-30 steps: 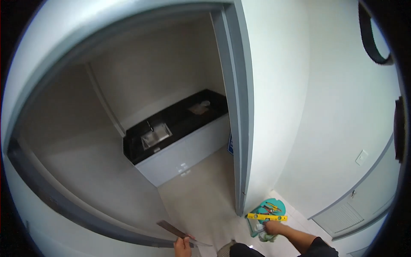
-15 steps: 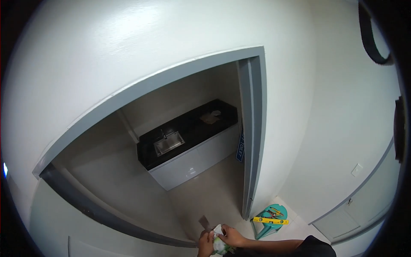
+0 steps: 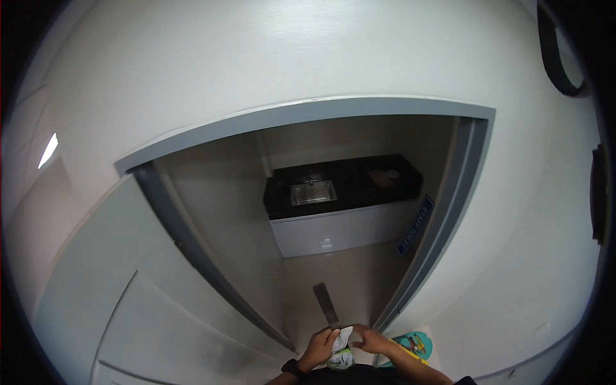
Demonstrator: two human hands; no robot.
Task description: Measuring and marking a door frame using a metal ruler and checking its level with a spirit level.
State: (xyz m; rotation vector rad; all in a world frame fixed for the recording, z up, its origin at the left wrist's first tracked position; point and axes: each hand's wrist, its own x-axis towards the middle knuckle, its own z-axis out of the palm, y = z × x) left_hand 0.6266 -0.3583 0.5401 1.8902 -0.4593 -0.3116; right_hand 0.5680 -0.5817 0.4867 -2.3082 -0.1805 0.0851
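Note:
In front of me, low in the view, my left hand (image 3: 319,347) is closed around the lower end of a flat, dark grey strip (image 3: 325,303). The strip sticks up and away from me; its exact kind is unclear. A crumpled white and green plastic packet (image 3: 341,351) hangs beside the same fingers, and part of it is hidden behind my hand. My right hand (image 3: 372,341) is just right of the packet. Its thumb and fingers are apart, with nothing visible between them. A dark band circles my left wrist.
A grey door frame (image 3: 301,110) surrounds the opening ahead, with an open door (image 3: 122,282) at left. Inside are a black counter (image 3: 359,183), a steel sink (image 3: 313,192) and a leaning blue sign (image 3: 416,226). A teal stool (image 3: 426,342) holding tools stands at lower right.
The view has swung to the right relative to my hands and levelled out. The right hand has come off the packet. More of the grey strip now shows above my left hand.

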